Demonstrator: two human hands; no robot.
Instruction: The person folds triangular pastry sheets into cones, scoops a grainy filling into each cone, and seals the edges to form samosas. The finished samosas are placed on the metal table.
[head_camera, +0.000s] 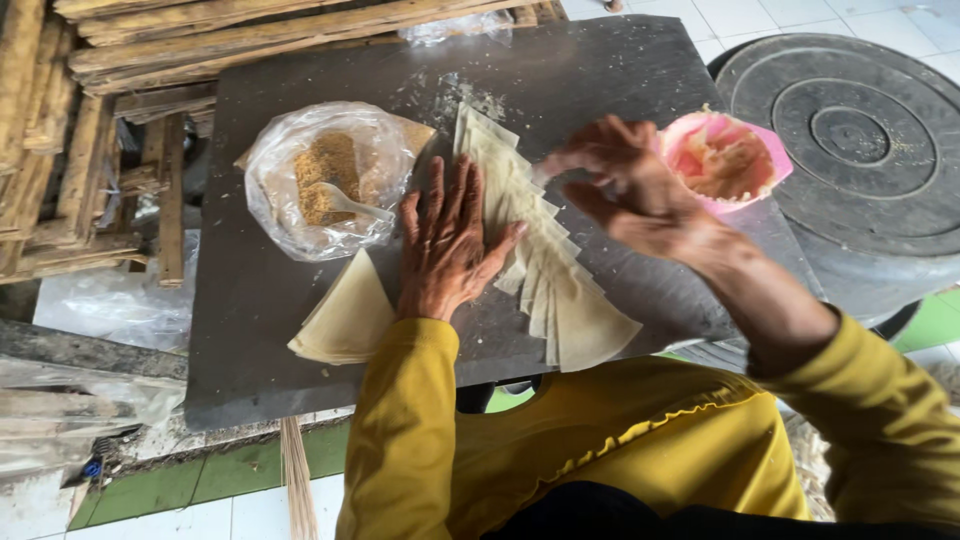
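Pale triangular wrappers (545, 265) fanned in an overlapping row, left hand (447, 245) flat on them, right hand (630, 190) open, empty

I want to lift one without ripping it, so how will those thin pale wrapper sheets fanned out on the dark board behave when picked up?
The wrapper sheets look paper-thin, so probably floppy, light and easily torn. They overlap closely under the left hand, so neighbours may cling.
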